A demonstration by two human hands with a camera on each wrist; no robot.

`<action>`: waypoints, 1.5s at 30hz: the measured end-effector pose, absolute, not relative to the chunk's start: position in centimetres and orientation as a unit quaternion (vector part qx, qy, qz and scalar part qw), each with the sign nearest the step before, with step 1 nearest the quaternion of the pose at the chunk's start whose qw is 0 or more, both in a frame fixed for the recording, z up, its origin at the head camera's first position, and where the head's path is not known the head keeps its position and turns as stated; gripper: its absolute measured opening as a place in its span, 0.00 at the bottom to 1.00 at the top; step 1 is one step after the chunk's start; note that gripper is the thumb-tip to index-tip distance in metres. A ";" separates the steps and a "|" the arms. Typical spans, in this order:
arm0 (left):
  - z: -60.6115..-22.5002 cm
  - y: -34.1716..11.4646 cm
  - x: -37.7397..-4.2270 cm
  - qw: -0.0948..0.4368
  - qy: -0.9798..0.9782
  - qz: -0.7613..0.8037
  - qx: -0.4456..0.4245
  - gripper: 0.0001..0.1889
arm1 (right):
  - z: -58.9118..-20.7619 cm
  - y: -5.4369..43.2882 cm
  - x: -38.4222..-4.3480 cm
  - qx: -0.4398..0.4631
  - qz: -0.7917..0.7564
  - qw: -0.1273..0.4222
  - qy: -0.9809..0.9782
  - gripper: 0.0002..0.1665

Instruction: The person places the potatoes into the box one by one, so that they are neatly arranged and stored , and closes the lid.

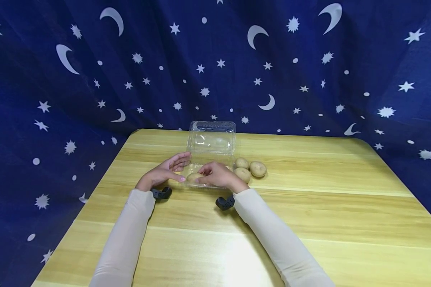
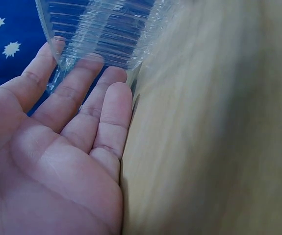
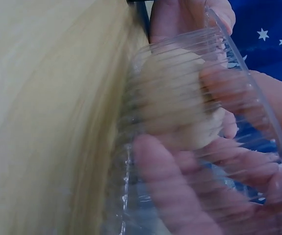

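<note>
A clear plastic clamshell box stands with its lid raised. Inside its base, at the front left, lies a pale potato. My right hand reaches into the base and holds this potato between thumb and fingers. Through the ribbed clear wall in the right wrist view, the potato shows with fingers around it. At the box's left side is my left hand, its fingers extended and palm facing the box. In the left wrist view its fingertips meet the ribbed plastic wall.
Three potatoes sit close together on the wooden table, just right of the box. A dark blue curtain with moons and stars hangs behind the table. Each wrist wears a black device.
</note>
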State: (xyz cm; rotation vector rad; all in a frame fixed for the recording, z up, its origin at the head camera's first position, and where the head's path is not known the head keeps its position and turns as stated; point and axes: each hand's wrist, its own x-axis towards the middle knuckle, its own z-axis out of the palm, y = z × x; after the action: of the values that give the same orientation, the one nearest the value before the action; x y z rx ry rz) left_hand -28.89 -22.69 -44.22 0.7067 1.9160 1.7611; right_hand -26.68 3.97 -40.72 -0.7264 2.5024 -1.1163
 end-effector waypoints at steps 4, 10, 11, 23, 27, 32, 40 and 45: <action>-44.3 -22.8 -29.0 0.222 0.694 0.636 0.256 0.56 | -40.7 3.9 -26.6 -0.250 -0.407 0.167 0.863 0.21; -44.3 -22.9 -29.0 0.222 0.695 0.635 0.256 0.57 | -40.7 3.8 -26.6 -0.245 -0.424 0.178 0.853 0.21; -44.3 -22.9 -29.0 0.222 0.694 0.635 0.256 0.57 | -40.7 3.8 -26.6 -0.243 -0.426 0.180 0.853 0.22; -44.3 -22.6 -28.9 0.222 0.693 0.636 0.257 0.57 | -40.9 4.0 -26.8 -0.243 -0.422 0.175 0.855 0.25; -44.2 -22.7 -28.9 0.220 0.694 0.636 0.256 0.56 | -40.9 3.9 -26.8 -0.237 -0.420 0.174 0.858 0.26; -44.2 -22.7 -28.9 0.218 0.696 0.635 0.255 0.56 | -41.0 3.8 -26.8 -0.236 -0.422 0.172 0.859 0.25; -44.1 -22.7 -28.9 0.218 0.697 0.634 0.255 0.56 | -41.4 4.0 -27.0 -0.230 -0.484 0.217 0.816 0.22; -44.2 -22.7 -29.0 0.217 0.698 0.633 0.254 0.56 | -41.5 4.0 -26.9 -0.230 -0.501 0.230 0.802 0.22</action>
State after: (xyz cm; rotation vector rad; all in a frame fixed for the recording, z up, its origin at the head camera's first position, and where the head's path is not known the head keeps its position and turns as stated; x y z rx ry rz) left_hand -28.95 -22.73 -44.22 0.7021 1.9334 1.7538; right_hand -26.92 4.00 -41.50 -0.6329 2.2068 -1.3769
